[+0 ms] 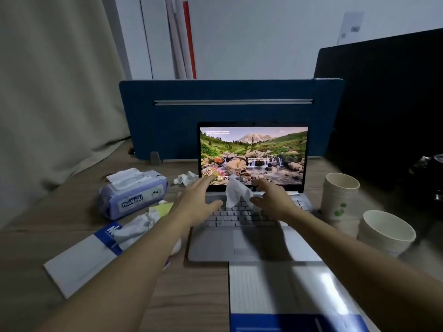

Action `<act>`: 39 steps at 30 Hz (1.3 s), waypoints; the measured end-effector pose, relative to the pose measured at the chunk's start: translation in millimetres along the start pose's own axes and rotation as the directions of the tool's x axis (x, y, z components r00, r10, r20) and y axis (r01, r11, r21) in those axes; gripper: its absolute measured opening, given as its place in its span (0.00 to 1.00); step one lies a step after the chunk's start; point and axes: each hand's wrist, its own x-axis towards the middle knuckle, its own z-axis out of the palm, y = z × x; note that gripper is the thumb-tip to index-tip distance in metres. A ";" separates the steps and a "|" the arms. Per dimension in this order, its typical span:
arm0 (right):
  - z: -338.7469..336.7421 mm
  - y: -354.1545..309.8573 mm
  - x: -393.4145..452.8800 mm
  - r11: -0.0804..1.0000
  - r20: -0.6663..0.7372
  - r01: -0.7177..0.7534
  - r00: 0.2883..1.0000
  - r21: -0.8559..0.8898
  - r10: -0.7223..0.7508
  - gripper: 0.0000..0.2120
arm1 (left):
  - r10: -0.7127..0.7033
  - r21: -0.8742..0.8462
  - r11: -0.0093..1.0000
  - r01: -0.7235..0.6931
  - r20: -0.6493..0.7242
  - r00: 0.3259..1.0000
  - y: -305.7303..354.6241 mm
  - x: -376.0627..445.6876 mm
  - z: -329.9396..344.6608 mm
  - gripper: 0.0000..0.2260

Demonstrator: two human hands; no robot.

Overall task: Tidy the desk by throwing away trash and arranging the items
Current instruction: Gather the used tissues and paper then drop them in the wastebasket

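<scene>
A crumpled white tissue stands on the keyboard of an open silver laptop. My left hand hovers just left of it with fingers spread and nothing in it. My right hand hovers just right of it, fingers apart, the thumb touching the tissue's edge. More crumpled tissues lie behind the left hand and under my left forearm. A purple wet-wipe pack with its lid flipped open sits at the left. Two stacks of paper cups stand at the right.
A white and blue envelope lies at the front left, and a yellow sticky pad beside the wipes. A notebook with a blue band overlaps the laptop's front edge. A blue divider closes the back; a dark monitor stands at the right.
</scene>
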 end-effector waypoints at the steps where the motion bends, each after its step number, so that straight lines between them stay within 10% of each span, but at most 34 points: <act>1: 1.8 0.0 4.9 1.000 0.008 -0.005 1.000 -0.003 0.005 0.25 | 0.015 -0.019 1.000 -0.015 0.010 1.000 -0.5 5.9 1.8 0.34; 8: 11.2 -6.3 33.1 1.000 0.115 0.005 0.993 -0.009 -0.004 0.28 | 0.100 -0.117 0.989 -0.086 0.111 0.989 -4.8 43.6 13.7 0.34; 15: 16.6 -20.2 45.3 0.999 0.128 0.053 0.990 0.011 -0.054 0.06 | 0.104 -0.138 0.987 -0.085 0.135 0.985 -13.9 52.1 14.0 0.30; 31: 65.8 -98.7 24.9 0.669 0.238 -0.113 0.966 0.734 -0.098 0.07 | -0.150 -0.424 0.893 0.149 0.030 0.988 -59.4 -21.9 -45.7 0.14; 39: 84.8 -129.1 28.4 0.890 0.185 0.042 0.973 0.455 -0.140 0.09 | -0.302 -0.644 0.741 0.190 -0.068 0.951 -103.0 -48.8 -80.5 0.10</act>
